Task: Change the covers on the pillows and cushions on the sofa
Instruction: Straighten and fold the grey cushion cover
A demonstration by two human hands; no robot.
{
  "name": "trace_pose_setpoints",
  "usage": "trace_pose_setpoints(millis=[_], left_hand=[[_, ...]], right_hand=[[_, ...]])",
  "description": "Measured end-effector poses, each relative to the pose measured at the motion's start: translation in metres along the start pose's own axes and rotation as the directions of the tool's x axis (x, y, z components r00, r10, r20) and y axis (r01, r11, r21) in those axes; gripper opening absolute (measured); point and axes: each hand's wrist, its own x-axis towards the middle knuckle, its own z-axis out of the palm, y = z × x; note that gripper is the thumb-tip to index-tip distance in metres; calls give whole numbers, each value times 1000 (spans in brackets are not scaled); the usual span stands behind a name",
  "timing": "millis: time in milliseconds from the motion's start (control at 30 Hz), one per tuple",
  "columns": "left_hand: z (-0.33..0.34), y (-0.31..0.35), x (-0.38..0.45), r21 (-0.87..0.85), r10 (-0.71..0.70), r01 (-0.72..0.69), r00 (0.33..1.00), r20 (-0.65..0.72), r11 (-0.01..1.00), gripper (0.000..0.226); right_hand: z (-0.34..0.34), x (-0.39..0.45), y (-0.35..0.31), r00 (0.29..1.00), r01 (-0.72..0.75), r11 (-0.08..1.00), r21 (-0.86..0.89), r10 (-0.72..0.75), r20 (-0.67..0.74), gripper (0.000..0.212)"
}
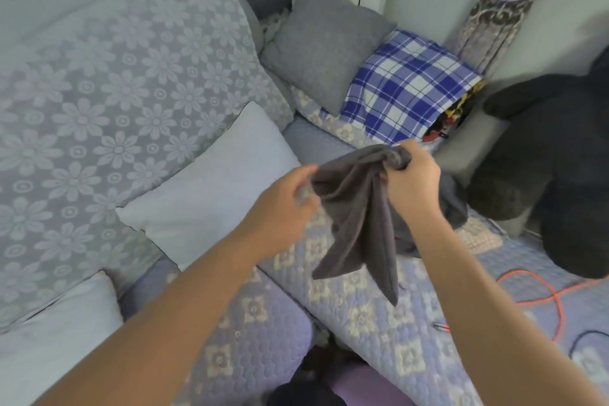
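Grey cover [356, 208], centre frame: right hand [412, 175] clenches one bunched end, left hand [283, 201] pinches other edge. Risk: limp folds hide the opening.

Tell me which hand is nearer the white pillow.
Left. The left hand pinches the grey cover just right of the white pillow, almost over its edge. The right hand grips the cover's other end, farther right.

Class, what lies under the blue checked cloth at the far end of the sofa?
A colourful red, yellow and black item pokes out beneath the blue checked cloth's right edge. The rest of it is covered, so I cannot identify it.
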Motion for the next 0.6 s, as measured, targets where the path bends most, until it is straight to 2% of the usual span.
trace_pose_setpoints(millis=[67, 133, 167, 200, 233, 267, 300, 367, 500, 600], left_hand=[[-10, -19, -1, 7, -114, 114, 991, -66, 993, 42], [-16, -42, -7, 56, -198, 202, 978, -72, 978, 40], [-18, -54, -11, 74, -228, 233, 971, -70, 970, 40], [-20, -64, -17, 82, -260, 264, 964, -55, 961, 40], [-21, -75, -24, 75, -298, 300, 954, -30, 951, 40], [-22, -87, -32, 71, -344, 343, 939, 3, 937, 39], [-23, -100, -41, 76, -384, 381, 923, 33, 921, 39], [-27, -131, -61, 112, -453, 444, 889, 71, 889, 39], [-39, -181, -122, 109, -605, 596, 789, 106, 796, 39], [-54, -208, -186, 7, -689, 689, 725, 12, 725, 32]], right_hand=[[-2, 18, 12, 990, 111, 993, 36, -108, -89, 6], [7, 32, 38, 989, 136, 990, -33, -138, -51, 17], [15, 37, 55, 995, 83, 989, -119, -76, 66, 29], [24, 38, 73, 965, -7, 955, -297, 85, 249, 42], [33, 32, 89, 872, -60, 845, -531, 303, 384, 53], [41, 21, 95, 770, -38, 714, -700, 467, 435, 59], [53, 7, 95, 703, 10, 660, -751, 530, 475, 59], [82, -27, 85, 626, 53, 749, -661, 490, 606, 57], [152, -108, 30, 354, 242, 819, -520, 424, 833, 47], [191, -175, -19, 260, 253, 877, -408, 344, 902, 41]])
